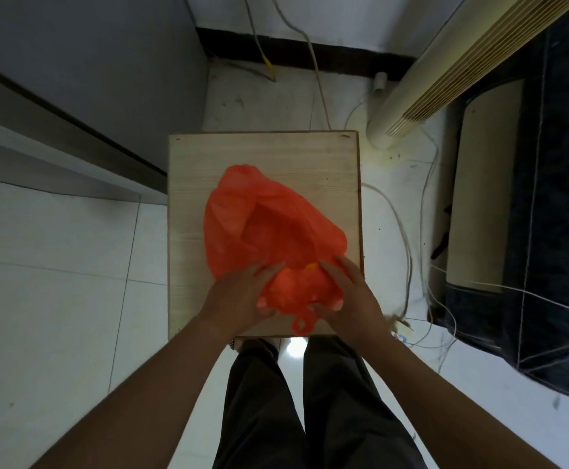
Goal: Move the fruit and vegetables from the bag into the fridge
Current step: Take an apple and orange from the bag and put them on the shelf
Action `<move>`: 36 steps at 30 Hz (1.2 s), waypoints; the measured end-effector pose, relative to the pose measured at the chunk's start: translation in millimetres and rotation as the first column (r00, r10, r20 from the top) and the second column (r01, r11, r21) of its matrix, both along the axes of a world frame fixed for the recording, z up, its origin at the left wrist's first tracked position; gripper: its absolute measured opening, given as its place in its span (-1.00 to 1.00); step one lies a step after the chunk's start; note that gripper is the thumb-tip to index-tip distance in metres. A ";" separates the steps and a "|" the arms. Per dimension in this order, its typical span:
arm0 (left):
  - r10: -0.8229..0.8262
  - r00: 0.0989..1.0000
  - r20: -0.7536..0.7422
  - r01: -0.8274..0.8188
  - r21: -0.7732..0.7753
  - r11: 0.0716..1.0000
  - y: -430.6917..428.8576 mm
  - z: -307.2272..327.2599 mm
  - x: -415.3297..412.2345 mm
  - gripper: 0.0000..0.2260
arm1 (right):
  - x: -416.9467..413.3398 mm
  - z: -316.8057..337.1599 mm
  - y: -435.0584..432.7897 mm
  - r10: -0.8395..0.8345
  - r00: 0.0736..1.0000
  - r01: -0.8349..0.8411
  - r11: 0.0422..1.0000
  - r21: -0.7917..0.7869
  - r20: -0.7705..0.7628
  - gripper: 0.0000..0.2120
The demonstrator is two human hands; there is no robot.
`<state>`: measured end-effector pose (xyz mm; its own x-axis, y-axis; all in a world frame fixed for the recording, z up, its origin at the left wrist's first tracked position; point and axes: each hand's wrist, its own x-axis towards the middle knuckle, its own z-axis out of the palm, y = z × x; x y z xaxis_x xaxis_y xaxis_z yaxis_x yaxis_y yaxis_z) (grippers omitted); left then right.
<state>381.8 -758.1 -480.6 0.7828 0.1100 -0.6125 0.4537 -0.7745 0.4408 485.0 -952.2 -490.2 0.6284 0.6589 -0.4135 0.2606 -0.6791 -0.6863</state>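
Head view: looking straight down at a small table from above.
Bag (269, 228): one, orange-red thin plastic, lying crumpled on the table (276, 154) and covering the middle and near-right part of the top.
Bag axis: long axis runs diagonally, from a rounded far end at the table's middle-left to a bunched end at the near-right edge, closest to the person.
Bag mouth: at the near end, gathered between the hands; the far part sags inward in a hollow.
Handle (301, 324): one loop shows, hanging just over the table's near edge.
Contents: one small yellow patch (311, 266) shows at the gathered end; what it is cannot be told, and nothing else inside can be counted.
Left hand (239, 292): fingers laid over the bunched plastic, thumb beneath it, gripping the bag.
Right hand (347, 292): mirrors it on the other side, fingers on top, thumb under, gripping the bag.
Hands together: two, set apart with the bunch of plastic between them.
Legs (259, 401): two, in dark trousers, right at the table's near edge.
Grey unit (90, 62): one, tall, to the table's far left.
Cream tower (445, 72): one, slatted, far right of the table.
Cables (401, 225): several, loose on the white tiled floor (56, 265) at right.
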 end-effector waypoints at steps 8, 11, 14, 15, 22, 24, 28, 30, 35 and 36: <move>0.441 0.885 0.151 -0.453 0.058 0.890 -12.0 -0.4 29.2 -0.27 | 80.8 1.8 46.6 0.172 0.970 -0.176 0.984 0.007 0.172 -0.43; 0.426 0.888 0.176 -0.441 0.061 0.895 -7.8 5.3 42.5 -0.25 | 100.8 1.7 49.4 0.175 0.966 -0.171 0.985 -0.037 0.191 -0.40; 0.356 0.919 0.166 -0.369 0.053 0.928 -8.4 14.5 38.9 -0.26 | 104.2 5.2 40.1 0.187 0.966 -0.175 0.981 -0.082 0.178 -0.37; 0.345 0.923 0.169 -0.357 0.046 0.933 -8.8 17.9 35.6 -0.27 | 102.4 7.6 36.1 0.187 0.967 -0.175 0.981 -0.080 0.171 -0.37; 0.480 0.841 0.250 -0.501 0.021 0.865 3.7 45.3 23.1 -0.42 | 98.2 49.2 30.1 0.166 0.956 -0.164 0.986 -0.028 0.241 -0.42; 0.446 0.857 0.259 -0.461 -0.004 0.887 7.0 47.8 22.8 -0.45 | 95.5 67.7 39.0 0.174 0.952 -0.180 0.984 -0.002 0.252 -0.45; 0.363 0.904 0.227 -0.368 -0.023 0.930 7.3 43.2 27.4 -0.51 | 80.6 82.6 70.6 0.184 0.951 -0.196 0.980 0.023 0.249 -0.50; 0.342 0.923 0.175 -0.340 -0.042 0.940 6.7 38.0 28.6 -0.52 | 74.9 68.5 78.5 0.214 0.952 -0.209 0.977 -0.044 0.220 -0.49; 0.305 0.951 0.042 -0.298 -0.123 0.947 -4.4 35.3 19.5 -0.43 | 76.4 23.4 50.8 0.215 0.974 -0.190 0.947 -0.261 0.074 -0.44; 0.294 0.955 0.037 -0.288 -0.126 0.949 -8.4 36.1 15.4 -0.45 | 77.6 20.5 44.9 0.188 0.981 -0.169 0.954 -0.248 0.052 -0.42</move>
<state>397.1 -766.5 -444.5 0.7600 0.2676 -0.5922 0.6244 -0.5534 0.5513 562.6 -907.3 -469.6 0.5446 0.6492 -0.5310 0.4364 -0.7600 -0.4816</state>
